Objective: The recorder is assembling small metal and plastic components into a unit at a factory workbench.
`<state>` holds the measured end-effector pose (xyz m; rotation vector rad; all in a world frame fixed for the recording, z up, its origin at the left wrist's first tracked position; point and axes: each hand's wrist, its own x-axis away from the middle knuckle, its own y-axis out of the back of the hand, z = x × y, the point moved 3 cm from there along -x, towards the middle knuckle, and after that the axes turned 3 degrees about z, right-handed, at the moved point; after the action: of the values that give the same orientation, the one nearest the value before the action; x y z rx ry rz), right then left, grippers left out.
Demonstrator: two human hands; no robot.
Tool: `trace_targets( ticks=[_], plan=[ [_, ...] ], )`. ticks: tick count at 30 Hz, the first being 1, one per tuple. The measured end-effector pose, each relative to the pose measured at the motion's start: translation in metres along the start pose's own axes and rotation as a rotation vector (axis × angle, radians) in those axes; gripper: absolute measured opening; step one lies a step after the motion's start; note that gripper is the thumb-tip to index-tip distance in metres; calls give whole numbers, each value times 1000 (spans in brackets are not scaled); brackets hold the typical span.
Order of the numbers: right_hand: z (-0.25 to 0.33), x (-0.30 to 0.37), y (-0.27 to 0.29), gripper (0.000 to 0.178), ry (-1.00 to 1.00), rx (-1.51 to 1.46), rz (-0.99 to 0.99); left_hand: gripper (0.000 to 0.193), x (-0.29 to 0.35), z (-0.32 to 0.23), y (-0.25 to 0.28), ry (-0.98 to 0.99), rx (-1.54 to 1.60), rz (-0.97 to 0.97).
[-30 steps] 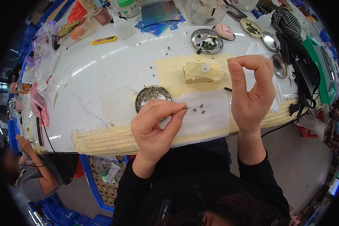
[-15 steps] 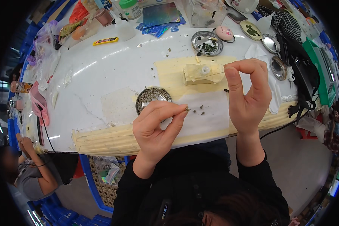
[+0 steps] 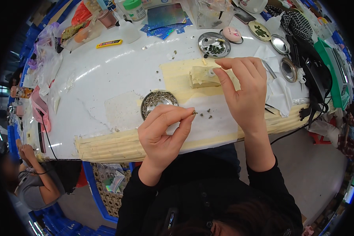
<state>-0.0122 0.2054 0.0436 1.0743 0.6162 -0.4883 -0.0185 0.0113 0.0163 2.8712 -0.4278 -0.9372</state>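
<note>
My left hand is closed in a pinch, with a tiny dark, metallic-looking piece between thumb and forefinger. Several similar bits lie beside it on white paper. My right hand hovers by the taped block, its thumb and forefinger tips apart around the small white cup on top. Nothing shows between those two fingertips. Partly behind my left hand stands a round metal dish of small greyish pieces.
A metal plate with dark green bits sits farther back, near a pink rounded object. Dark-tipped tweezers lie right of my right hand. A white squeeze bottle and a yellow cutter stand back left. Another person sits at far left.
My right hand has moved left and away from me to the white cup. The thin needle-like stick it pinched is no longer visible. My left hand keeps its pinch, nearly still.
</note>
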Motion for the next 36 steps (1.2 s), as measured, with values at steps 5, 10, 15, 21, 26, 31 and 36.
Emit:
trace_targets(
  ticks=[5, 10, 15, 21, 26, 31, 36],
  plan=[
    [-5, 10, 33, 13, -94, -89, -10, 19, 1, 2, 1, -9, 6, 18],
    [-47, 31, 84, 9, -215, 73, 7, 18, -2, 0, -2, -20, 11, 72],
    [-65, 44, 95, 9, -203, 105, 149, 19, -6, -6, -13, -38, 4, 146],
    [-77, 49, 111, 12, -322, 94, 221, 18, -4, -6, -17, -1, -1, 181],
    [-96, 59, 103, 11, -310, 200, 356, 18, -5, -5, -20, 22, 21, 202],
    [-98, 57, 99, 8, -254, 24, 26, 17, -7, -6, -25, 33, 38, 222],
    [-72, 54, 84, 8, -285, -525, -112, 16, -7, -5, -31, 108, 120, 253]
  ],
)
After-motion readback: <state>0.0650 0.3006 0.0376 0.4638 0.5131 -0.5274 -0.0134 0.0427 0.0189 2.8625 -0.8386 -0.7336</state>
